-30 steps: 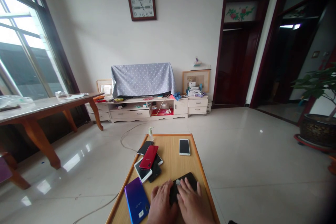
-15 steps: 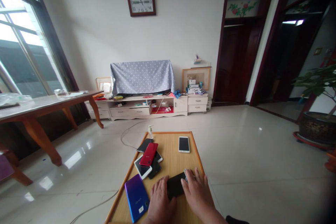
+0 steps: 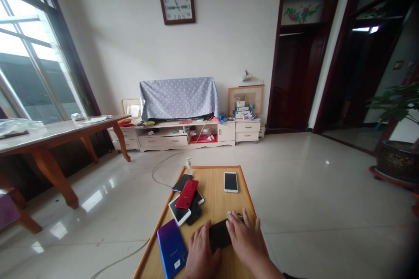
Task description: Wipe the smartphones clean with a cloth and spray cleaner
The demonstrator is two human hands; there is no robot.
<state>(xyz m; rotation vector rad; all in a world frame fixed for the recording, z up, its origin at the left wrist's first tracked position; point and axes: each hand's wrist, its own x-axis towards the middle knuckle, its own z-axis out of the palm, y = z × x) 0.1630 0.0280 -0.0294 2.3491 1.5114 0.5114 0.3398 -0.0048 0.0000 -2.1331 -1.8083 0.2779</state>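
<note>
At the far left, a long table (image 3: 59, 134) with curved legs is seen beneath the window. On the low wooden table (image 3: 212, 202), a blue-purple phone (image 3: 170, 250) is laid back up near the left edge. Just beyond it, a loose pile is formed by a white phone (image 3: 176, 215), a red phone (image 3: 187, 194) laid on top and other dark phones, with a pump bottle (image 3: 189, 168) stood upright behind. The left hand (image 3: 202, 246) is closed loosely about the left end of a black phone (image 3: 218, 235), which is kept flat on the near part of the tabletop. Farther off, another white-framed phone (image 3: 231, 182) is laid screen up near the far right corner. Over the black phone's right end the right hand (image 3: 244, 237) is spread, fingers together; a small pale item (image 3: 229, 214) is partly covered by its fingertips, and whether it is gripped cannot be told.
</note>
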